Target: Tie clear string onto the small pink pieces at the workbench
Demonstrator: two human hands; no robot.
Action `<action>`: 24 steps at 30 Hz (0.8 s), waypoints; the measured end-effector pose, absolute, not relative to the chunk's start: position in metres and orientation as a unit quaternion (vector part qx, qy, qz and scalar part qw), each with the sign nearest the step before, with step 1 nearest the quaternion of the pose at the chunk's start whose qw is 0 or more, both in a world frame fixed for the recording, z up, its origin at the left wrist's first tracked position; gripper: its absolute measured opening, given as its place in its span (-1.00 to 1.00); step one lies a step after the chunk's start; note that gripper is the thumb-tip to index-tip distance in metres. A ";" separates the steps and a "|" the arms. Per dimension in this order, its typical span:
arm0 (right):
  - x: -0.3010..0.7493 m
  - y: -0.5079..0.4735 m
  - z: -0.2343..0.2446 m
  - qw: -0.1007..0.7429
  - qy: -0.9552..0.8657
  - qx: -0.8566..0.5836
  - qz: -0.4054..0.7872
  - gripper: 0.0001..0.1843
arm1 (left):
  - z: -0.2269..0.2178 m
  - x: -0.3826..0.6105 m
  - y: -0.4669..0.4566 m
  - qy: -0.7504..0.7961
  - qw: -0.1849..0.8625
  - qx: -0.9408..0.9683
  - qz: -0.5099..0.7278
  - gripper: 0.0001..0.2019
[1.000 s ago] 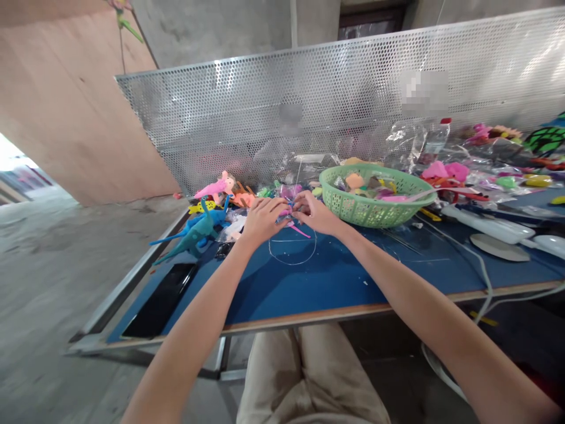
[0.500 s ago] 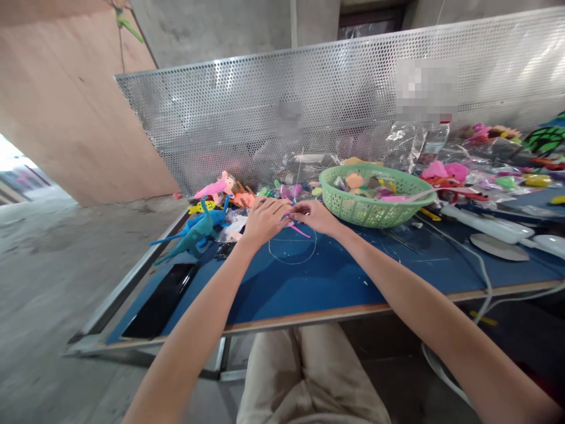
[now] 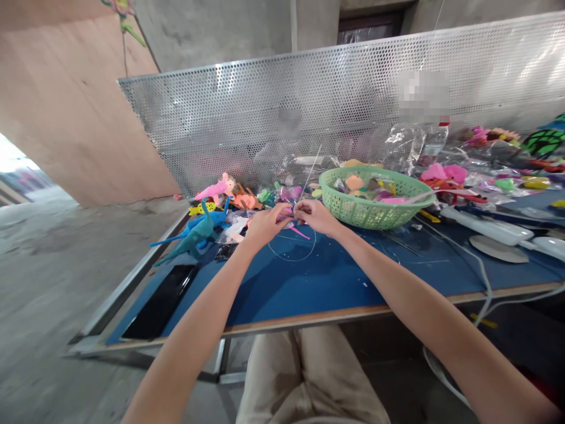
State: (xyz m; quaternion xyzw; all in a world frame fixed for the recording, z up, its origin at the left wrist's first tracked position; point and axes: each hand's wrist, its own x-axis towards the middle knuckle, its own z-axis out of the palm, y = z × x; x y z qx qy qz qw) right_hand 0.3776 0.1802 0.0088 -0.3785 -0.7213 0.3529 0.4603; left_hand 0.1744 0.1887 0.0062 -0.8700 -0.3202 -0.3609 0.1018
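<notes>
Over the blue table my left hand (image 3: 268, 225) is closed on a small pink piece, part of which shows at its fingertips. From beneath the hands a thin pink strip (image 3: 301, 232) sticks out; I cannot tell whether it belongs to that piece. My right hand (image 3: 318, 217) meets the left one fingertip to fingertip, pinching a thin clear line (image 3: 312, 169) that rises from the fingers. A loop of clear line (image 3: 292, 260) hangs or lies below both hands. The fingers hide where line and piece meet.
Left of the hands are blue and teal toy dinosaurs (image 3: 200, 229), a pink toy (image 3: 216, 188) and a black phone (image 3: 159, 301). A green basket (image 3: 375, 213) of small parts stands at right, near a white glue gun (image 3: 489, 225) with its cord. A perforated metal panel (image 3: 247, 112) closes the back.
My left fingers have drawn back and curled, uncovering the pink piece. The upright end of clear line now leans to the right. My right hand stays nearly in place.
</notes>
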 end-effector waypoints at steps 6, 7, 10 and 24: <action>0.376 0.178 0.010 0.461 -0.706 -0.385 0.376 -0.96 | 0.007 0.173 0.188 -0.300 0.121 -0.884 -0.338 -0.83; 0.376 0.178 0.010 0.460 -0.709 -0.388 0.368 -0.97 | 0.006 0.173 0.188 -0.298 0.126 -0.882 -0.342 -0.84; 0.375 0.177 0.011 0.460 -0.724 -0.392 0.333 -0.96 | 0.004 0.176 0.185 -0.316 0.148 -0.866 -0.357 -0.86; 0.371 0.175 0.010 0.454 -0.755 -0.416 0.226 -0.88 | 0.001 0.184 0.179 -0.348 0.210 -0.821 -0.401 -0.78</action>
